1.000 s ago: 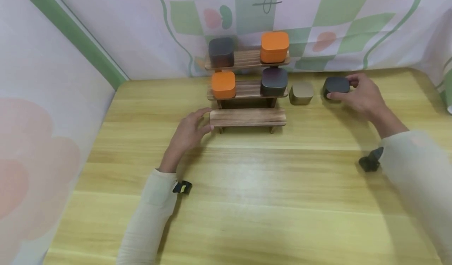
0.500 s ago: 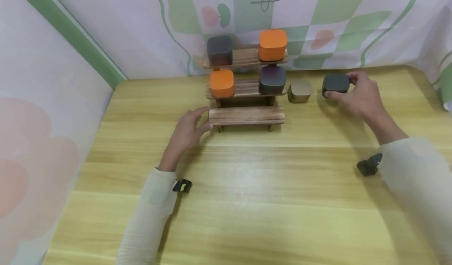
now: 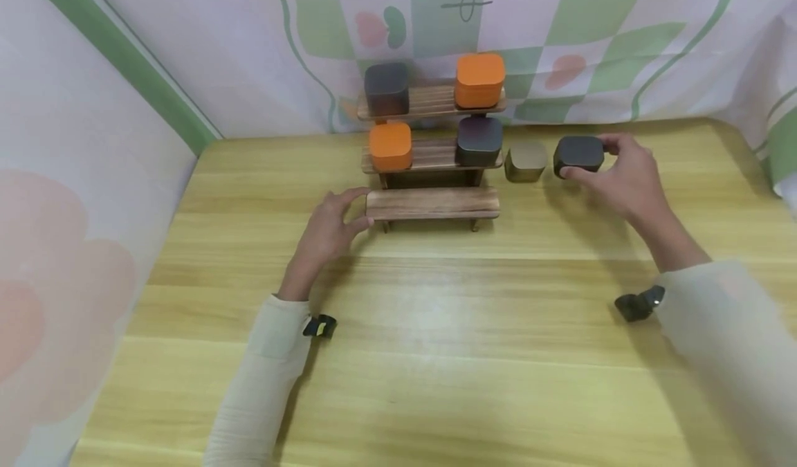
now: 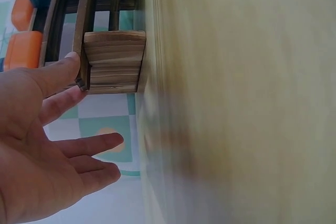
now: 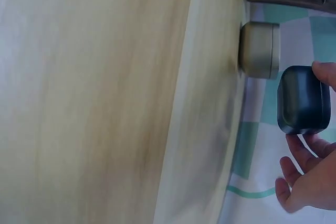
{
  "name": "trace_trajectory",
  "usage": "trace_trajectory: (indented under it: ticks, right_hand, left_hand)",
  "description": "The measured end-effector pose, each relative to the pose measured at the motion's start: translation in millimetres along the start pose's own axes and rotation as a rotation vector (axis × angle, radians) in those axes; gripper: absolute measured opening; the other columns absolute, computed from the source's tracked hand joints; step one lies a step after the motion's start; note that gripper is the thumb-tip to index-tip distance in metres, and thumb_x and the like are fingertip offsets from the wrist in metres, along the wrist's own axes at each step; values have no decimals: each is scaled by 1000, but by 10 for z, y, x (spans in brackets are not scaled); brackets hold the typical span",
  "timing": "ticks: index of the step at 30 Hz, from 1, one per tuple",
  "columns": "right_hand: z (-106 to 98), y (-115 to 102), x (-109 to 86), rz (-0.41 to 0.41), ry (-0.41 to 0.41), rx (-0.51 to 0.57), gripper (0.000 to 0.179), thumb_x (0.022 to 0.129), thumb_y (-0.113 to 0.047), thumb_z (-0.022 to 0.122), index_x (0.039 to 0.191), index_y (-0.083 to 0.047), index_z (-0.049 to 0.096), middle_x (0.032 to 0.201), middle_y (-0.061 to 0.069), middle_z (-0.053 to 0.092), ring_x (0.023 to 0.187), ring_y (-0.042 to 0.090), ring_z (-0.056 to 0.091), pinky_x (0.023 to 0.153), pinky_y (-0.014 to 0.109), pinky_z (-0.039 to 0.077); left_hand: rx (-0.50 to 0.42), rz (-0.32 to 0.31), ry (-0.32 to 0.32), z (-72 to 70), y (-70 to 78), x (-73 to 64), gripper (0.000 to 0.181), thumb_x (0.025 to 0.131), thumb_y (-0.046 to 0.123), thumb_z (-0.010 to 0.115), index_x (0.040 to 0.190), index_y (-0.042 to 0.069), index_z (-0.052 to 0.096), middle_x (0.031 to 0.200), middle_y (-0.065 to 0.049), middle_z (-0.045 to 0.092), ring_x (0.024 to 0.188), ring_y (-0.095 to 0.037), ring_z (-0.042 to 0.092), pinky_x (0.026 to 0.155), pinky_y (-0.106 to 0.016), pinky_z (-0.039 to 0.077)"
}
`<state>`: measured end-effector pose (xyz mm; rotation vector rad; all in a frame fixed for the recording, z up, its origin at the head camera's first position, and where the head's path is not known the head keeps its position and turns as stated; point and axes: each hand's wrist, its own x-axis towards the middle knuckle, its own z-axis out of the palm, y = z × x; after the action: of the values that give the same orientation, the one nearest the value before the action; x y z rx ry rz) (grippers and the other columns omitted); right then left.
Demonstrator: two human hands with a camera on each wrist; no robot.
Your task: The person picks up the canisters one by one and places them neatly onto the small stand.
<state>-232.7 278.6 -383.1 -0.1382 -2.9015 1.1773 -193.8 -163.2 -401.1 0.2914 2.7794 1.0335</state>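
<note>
My right hand (image 3: 629, 176) grips a black square tin (image 3: 578, 156) with rounded corners between thumb and fingers. In the right wrist view this black tin (image 5: 302, 99) is raised off the table, while a gold tin (image 5: 260, 50) stands on it. My left hand (image 3: 325, 228) pinches the left end of the lowest step of a three-tier wooden display stand (image 3: 432, 205), thumb at the front edge. Its other fingers are spread in the left wrist view. The middle step bears an orange tin (image 3: 390, 147) and a black one; the top step holds a black tin (image 3: 387, 88) and an orange one.
The gold tin stands just right of the stand, between it and my right hand. A patterned cloth (image 3: 436, 24) hangs close behind the stand at the back edge of the wooden table (image 3: 423, 328). A pale panel (image 3: 81, 211) borders the left side.
My right hand has lifted the black tin off the table and shifted it left, nearer the gold tin. The left hand keeps its hold on the stand.
</note>
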Motion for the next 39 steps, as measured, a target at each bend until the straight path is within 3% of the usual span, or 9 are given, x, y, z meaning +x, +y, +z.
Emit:
trace_trajectory:
  ticks: [5,10,18,30,39]
  right_hand:
    - [22,-47,-76,-20,19,-1,90,88,-40,75,150,8,31,146,33,41,132,51,35,108,61,25]
    - [24,-76,-136,-17,43,-16,87,89,-41,74,149,7,33,146,32,40,132,51,28,103,63,21]
    - [45,-150,-245,-30,65,10,87,87,-39,76,149,6,33,146,30,41,130,47,29,105,61,25]
    - [183,-261,-497,-107,46,23,85,85,-32,81,145,9,36,139,31,44,125,47,31,97,62,28]
    - [161,-334,-584,-110,53,51,85,86,-33,80,145,8,36,139,30,44,127,47,31,99,64,28]
  left_hand:
    - [0,-3,4,-3,-1,9,55,97,23,69,148,17,50,153,-13,42,144,-51,16,115,-62,20]
    - [-2,16,3,-10,-4,19,55,97,20,69,147,13,50,151,-13,45,143,-41,30,118,-54,17]
    - [11,-13,-26,-22,12,15,57,98,24,68,150,16,47,149,-17,47,131,-37,49,108,-54,40]
    - [32,34,-10,-15,-23,26,56,97,23,69,149,13,50,147,-16,48,129,-37,51,108,-52,40]
    - [-9,2,-8,-27,2,10,55,97,24,69,148,15,51,142,-19,54,127,-36,53,102,-52,46]
